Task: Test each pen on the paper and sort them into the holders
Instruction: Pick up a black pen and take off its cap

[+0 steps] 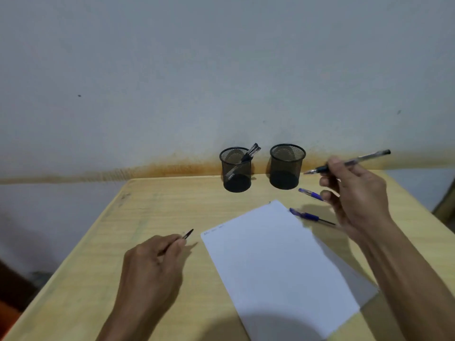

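While right hand (354,193) pinches black pen (349,163), two blue pens (310,194) beside paper (278,262); left hand (150,262) pinches cap (188,234).

Left hand (152,262): low, back of hand up, fingers curled, thumb and forefinger pinched on a small dark pen cap (188,234) pointing forward-right. Left forearm runs in from bottom edge.

Right hand (357,195): raised, fingers loosely bent, thumb and forefinger pinching a clear-barrelled black pen (354,162) near its grip, tip pointing left. Right forearm bare, angling from lower right.

Dim, soft focus; wide-angle bending at edges
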